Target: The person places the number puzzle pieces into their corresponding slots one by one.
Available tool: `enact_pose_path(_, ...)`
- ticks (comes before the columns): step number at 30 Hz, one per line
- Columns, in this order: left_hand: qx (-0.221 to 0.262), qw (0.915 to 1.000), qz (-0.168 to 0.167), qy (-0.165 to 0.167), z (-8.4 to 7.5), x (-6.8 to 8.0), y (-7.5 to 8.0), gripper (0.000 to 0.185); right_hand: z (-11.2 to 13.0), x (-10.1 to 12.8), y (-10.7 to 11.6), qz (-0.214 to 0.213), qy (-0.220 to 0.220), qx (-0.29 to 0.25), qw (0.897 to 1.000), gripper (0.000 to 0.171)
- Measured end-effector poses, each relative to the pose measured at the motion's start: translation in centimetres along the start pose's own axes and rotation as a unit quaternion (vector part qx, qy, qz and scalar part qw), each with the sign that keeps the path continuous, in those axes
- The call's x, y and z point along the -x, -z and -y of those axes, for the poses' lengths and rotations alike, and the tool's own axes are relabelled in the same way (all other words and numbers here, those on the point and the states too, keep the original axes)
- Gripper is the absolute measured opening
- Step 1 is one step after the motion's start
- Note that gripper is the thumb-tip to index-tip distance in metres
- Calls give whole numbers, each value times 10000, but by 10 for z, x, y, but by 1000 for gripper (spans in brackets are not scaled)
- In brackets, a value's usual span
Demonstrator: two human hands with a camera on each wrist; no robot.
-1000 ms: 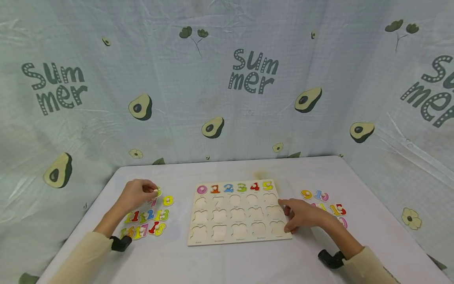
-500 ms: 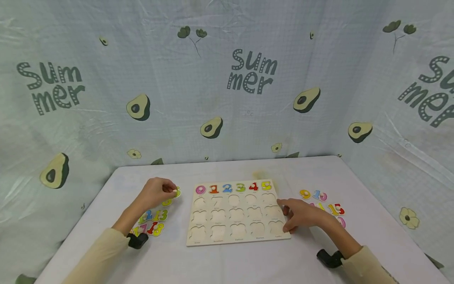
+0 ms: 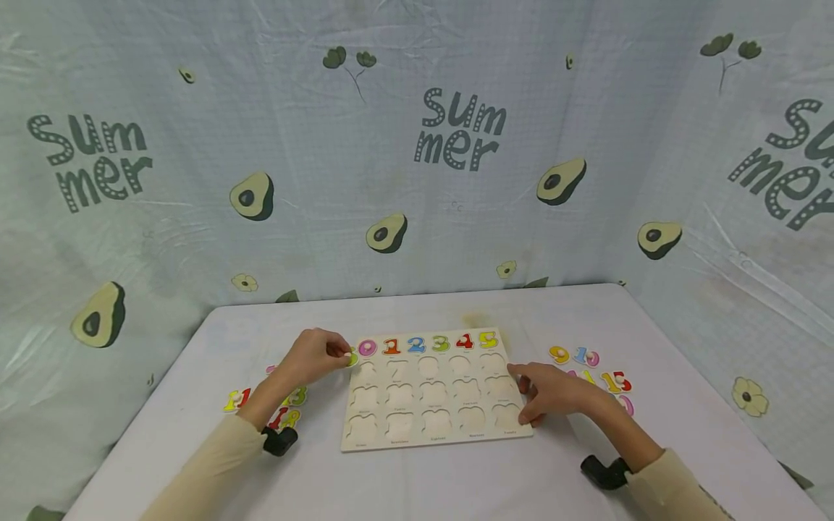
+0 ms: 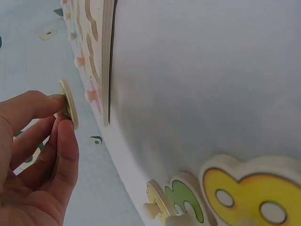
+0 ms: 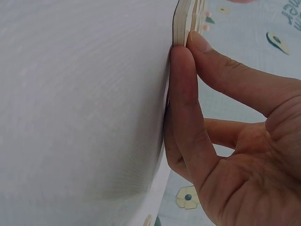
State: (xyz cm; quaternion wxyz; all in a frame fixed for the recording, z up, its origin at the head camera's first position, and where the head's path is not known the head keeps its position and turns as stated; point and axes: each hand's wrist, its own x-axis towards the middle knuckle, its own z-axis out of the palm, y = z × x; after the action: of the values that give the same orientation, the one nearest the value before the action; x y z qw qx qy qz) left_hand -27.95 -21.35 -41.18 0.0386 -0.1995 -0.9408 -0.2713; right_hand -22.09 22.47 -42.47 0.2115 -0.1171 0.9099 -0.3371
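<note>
The left hand [image 3: 317,354] pinches a small flat number piece [image 3: 352,357] between thumb and fingertips, holding it just off the top left corner of the puzzle board [image 3: 433,434]. In the left wrist view the piece [image 4: 69,103] shows edge-on: pale wood with a yellow-green face, raised clear of the table and close beside the board's edge [image 4: 107,56]. Which numeral it is cannot be told.

The right hand [image 3: 550,394] rests against the board's right edge; its thumb [image 5: 186,94] presses flat along the side of the board [image 5: 188,19] and the other fingers are loosely bent, so it steadies the board rather than gripping it.

The board is light wood with rows of cut-out hollows. Its top row is filled with coloured numerals reading 0 1 2 3 4 5 [image 3: 426,344], pink, orange, blue, green, red and yellow. Small printed words sit under the hollows, too small to read.

Loose number pieces lie on the white table [image 3: 417,485] on both sides: a cluster by the left forearm [image 3: 287,405], and a group at the right [image 3: 589,369] where 9, 10 and 15 can be read. The backdrop cloth [image 3: 195,145] carries avocado prints and the word "Summer" [image 3: 461,130] in grey lettering.
</note>
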Motion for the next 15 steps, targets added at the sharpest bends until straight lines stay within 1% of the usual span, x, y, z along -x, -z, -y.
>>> enact_pose_path(4,-21,9999,111,-54,-5,-1,-4,5,0,-1,0,5,-17,0,10000,92)
enact_pose_path(8,-2,9997,226,-53,-7,-3,-8,5,1,0,0,-34,-39,46,10000,91)
enact_pose_path(15,69,9990,430,86,-9,-5,-16,6,1,1,-1,-88,-78,82,9999,91)
